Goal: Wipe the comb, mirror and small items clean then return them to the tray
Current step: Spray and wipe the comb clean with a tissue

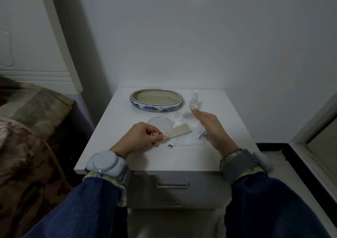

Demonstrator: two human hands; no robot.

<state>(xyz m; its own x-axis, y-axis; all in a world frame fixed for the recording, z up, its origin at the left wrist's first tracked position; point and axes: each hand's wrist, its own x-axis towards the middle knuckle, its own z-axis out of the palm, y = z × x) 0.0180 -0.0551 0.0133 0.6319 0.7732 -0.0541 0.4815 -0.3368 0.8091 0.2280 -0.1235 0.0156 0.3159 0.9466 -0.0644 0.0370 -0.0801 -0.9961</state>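
In left hand (pixel 141 133): pinched comb (pixel 179 131)

Bedroom: bed (pixel 27 128) beside white nightstand (pixel 109 137)

A single wide-angle head camera looks forward and steeply down from close above a white bedside cabinet (pixel 138 157), which fills the frame's centre. Both forearms enter from the bottom corners. The wall takes the upper half, a bed (pixel 27 128) the left edge, floor the right.
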